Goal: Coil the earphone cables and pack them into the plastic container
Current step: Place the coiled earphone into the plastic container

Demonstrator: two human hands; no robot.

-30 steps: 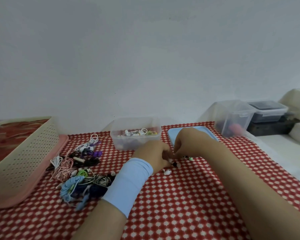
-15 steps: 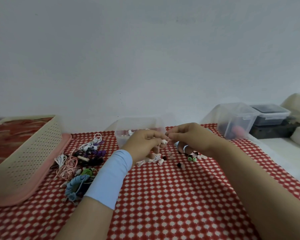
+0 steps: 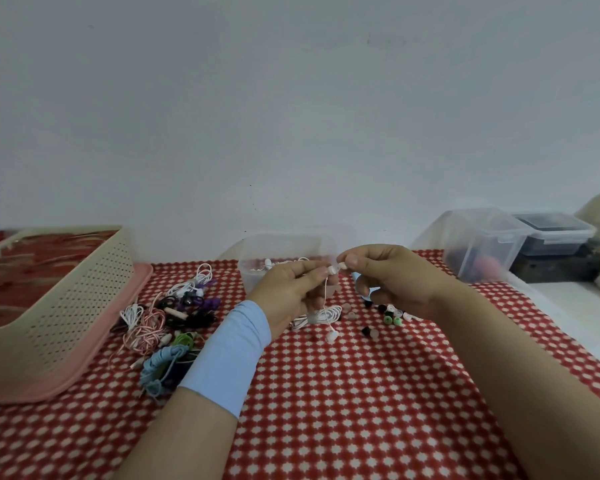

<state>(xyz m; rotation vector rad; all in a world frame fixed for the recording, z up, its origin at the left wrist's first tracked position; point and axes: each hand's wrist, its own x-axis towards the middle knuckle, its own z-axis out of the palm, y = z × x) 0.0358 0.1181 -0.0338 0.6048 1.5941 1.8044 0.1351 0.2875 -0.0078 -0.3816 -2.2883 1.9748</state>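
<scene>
My left hand [image 3: 291, 289] and my right hand [image 3: 388, 278] are raised over the table. Between them they pinch the earbud end of a white earphone [image 3: 332, 270]. Its thin cable hangs down to a second earbud [image 3: 331, 336] and a white bundle of cable [image 3: 321, 315] on the cloth. Behind my hands stands the clear plastic container [image 3: 284, 247] with coiled earphones inside. A pile of tangled earphones [image 3: 167, 320] in white, pink, purple, black, green and blue lies to the left.
Several loose ear tips [image 3: 388, 317], black, green and white, lie under my right hand. A beige perforated basket [image 3: 66, 306] on a pink tray [image 3: 84, 362] fills the left. At the far right stand a clear lidded box [image 3: 478, 244] and a dark box [image 3: 555, 237].
Both hands rose from the tablecloth with the white earbud and now hold it in front of the container. The cable trails down from it.
</scene>
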